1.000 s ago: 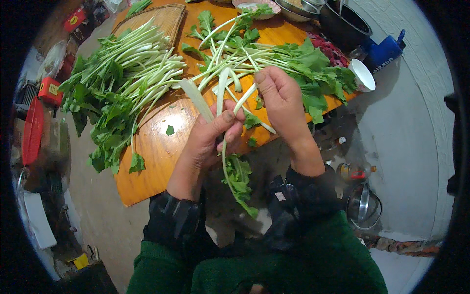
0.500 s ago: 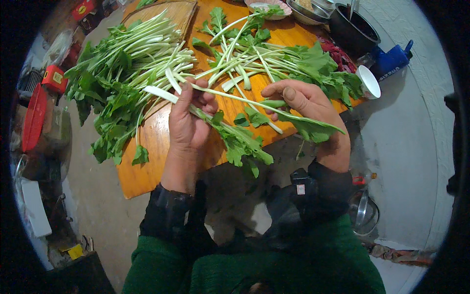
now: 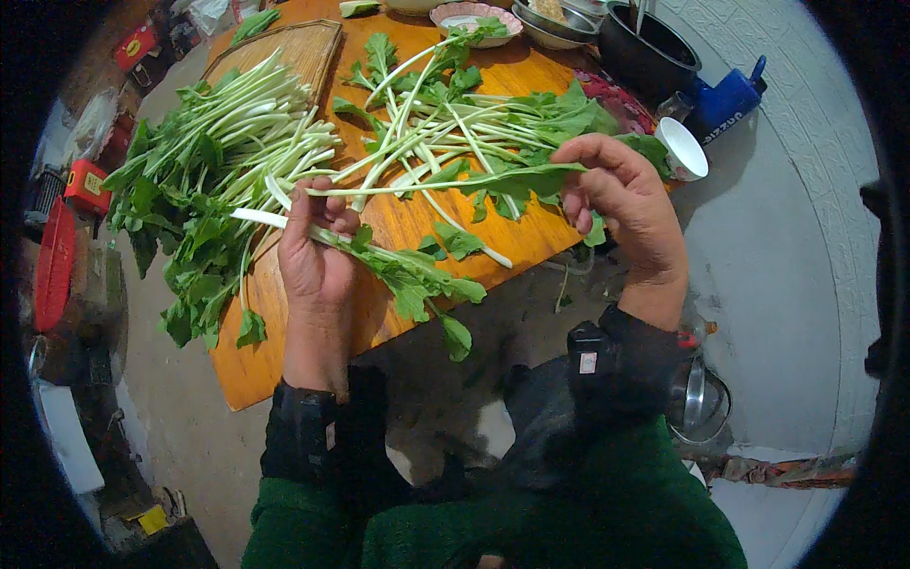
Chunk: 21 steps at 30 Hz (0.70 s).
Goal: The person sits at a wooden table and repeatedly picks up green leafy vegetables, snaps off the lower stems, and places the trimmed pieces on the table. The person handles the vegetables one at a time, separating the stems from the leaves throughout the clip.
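My left hand (image 3: 322, 251) is closed around a few leafy green stalks (image 3: 408, 277), pale cut ends out to the left, leaves hanging to the right past the table's near edge. A single long stalk (image 3: 427, 189) stretches from its fingertips across to my right hand (image 3: 630, 209), whose thumb and fingers are bent about the leafy end. Beyond my left hand lies a thick heap of the same greens (image 3: 227, 152), white stems towards the middle. A looser pile of greens (image 3: 474, 133) spreads out behind the stretched stalk. Torn leaf pieces (image 3: 459, 241) lie between my hands.
The wooden table (image 3: 251, 370) carries a woven tray (image 3: 308, 47) at the back. Along the far right stand a pink-rimmed dish (image 3: 493, 40), metal bowls (image 3: 550, 36), a black pot (image 3: 654, 59), a blue container (image 3: 725, 106) and a tilted white bowl (image 3: 684, 152). A metal pan (image 3: 701, 403) lies below right.
My right hand has risen and moved outward, and the long stalk now runs nearly level instead of drooping right. The whole view has shifted, placing the table a little further left.
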Each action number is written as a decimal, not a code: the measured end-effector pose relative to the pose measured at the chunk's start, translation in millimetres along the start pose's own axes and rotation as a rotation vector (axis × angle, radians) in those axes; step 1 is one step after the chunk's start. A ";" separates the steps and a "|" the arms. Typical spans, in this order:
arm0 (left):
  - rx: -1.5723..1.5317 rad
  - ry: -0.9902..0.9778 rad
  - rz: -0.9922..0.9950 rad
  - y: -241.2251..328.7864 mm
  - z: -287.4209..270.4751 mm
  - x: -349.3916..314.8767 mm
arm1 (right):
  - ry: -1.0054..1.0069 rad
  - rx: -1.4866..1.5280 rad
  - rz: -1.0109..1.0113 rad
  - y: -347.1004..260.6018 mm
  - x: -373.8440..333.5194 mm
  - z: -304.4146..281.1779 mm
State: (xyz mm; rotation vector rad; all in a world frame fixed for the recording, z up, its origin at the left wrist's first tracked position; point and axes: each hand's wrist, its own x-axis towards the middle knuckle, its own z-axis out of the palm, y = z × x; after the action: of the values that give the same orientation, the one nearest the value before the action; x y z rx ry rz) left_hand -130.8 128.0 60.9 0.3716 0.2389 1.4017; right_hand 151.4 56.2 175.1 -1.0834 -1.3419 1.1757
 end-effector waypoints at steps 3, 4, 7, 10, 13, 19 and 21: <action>-0.041 -0.037 -0.027 -2.7 2.1 -0.8 | 0.114 -0.050 -0.123 9.5 7.3 1.7; -0.021 -0.023 -0.005 -4.7 3.1 -1.9 | 0.201 -0.087 -0.175 14.8 10.7 5.6; -0.040 -0.045 0.025 -6.7 6.5 -3.7 | 0.464 0.069 -0.327 26.1 19.2 16.4; -0.200 -0.053 0.033 0.2 10.0 -0.7 | 0.587 0.441 -0.352 24.1 23.3 8.9; -0.229 -0.247 -0.017 8.3 14.2 -2.0 | 0.101 0.606 -0.365 15.2 16.0 -8.9; -0.357 -0.322 -0.264 12.8 24.3 -7.4 | -0.633 -0.114 -0.153 9.3 -1.3 1.3; -0.298 -0.311 -0.277 12.8 26.0 -9.2 | -0.655 -0.121 0.074 2.1 -2.8 5.6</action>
State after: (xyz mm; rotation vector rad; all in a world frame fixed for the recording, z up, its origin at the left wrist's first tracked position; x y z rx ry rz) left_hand -134.1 117.5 89.3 0.2915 -0.1682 1.0689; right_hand 146.1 53.2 172.6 -0.8628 -1.9013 1.6015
